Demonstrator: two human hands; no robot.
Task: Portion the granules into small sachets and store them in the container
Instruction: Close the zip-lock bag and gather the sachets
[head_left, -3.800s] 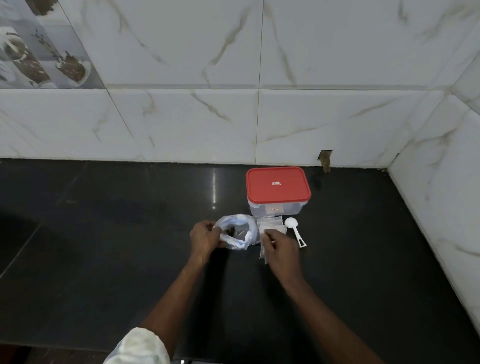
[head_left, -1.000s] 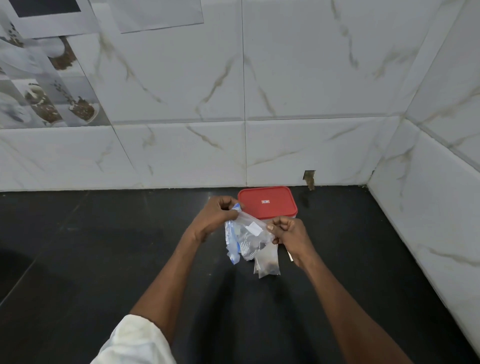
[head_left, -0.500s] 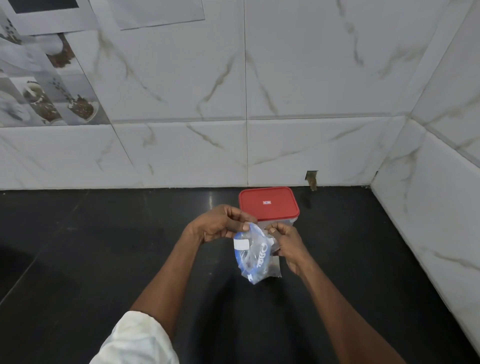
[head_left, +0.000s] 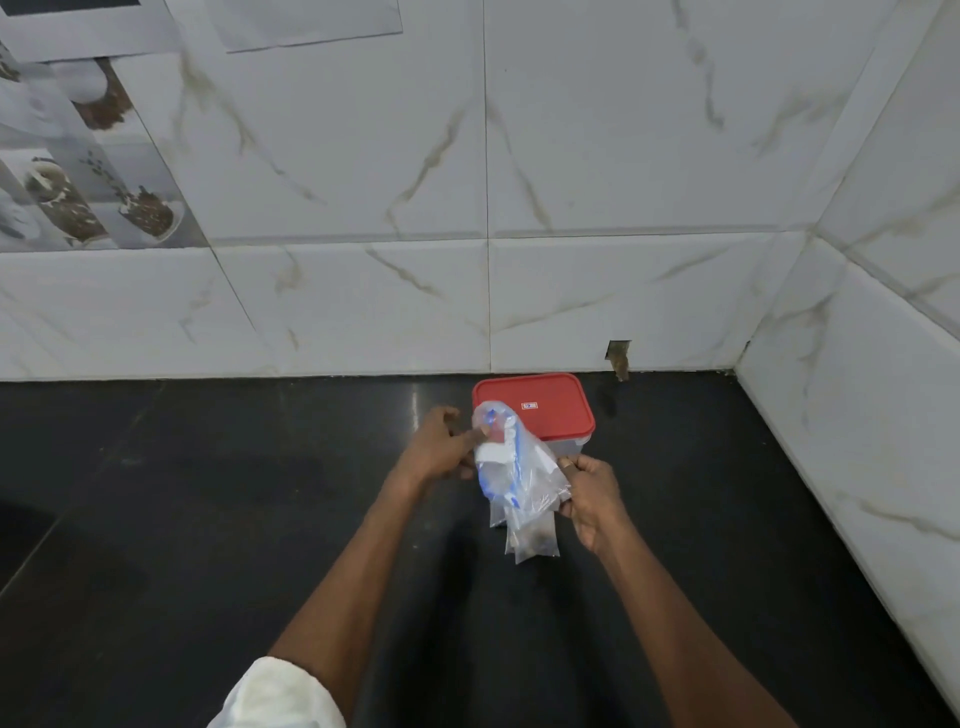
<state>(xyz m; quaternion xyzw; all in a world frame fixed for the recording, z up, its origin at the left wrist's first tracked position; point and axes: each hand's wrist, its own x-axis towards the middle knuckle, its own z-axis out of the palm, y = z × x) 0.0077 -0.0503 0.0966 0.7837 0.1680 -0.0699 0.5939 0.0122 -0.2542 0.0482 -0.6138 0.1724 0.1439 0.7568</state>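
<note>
I hold a clear plastic bag (head_left: 511, 467) with blue and white print above the black counter. My left hand (head_left: 441, 447) pinches its upper left edge. My right hand (head_left: 589, 493) grips its right side together with small clear sachets (head_left: 532, 535) that hang below, one showing dark granules at its bottom. Behind the bag stands a clear container with a red lid (head_left: 550, 405), shut, partly hidden by the bag.
The black counter (head_left: 208, 493) runs left and toward me. White marble-patterned tiled walls (head_left: 623, 286) close the back and the right side, meeting in a corner at the right. A small chipped notch (head_left: 618, 356) marks the back wall's base.
The bag was lifted off the counter and turned upright between both hands. In the last half second my left hand moved up the bag's edge and the sachets dropped lower. The scoop has gone from view.
</note>
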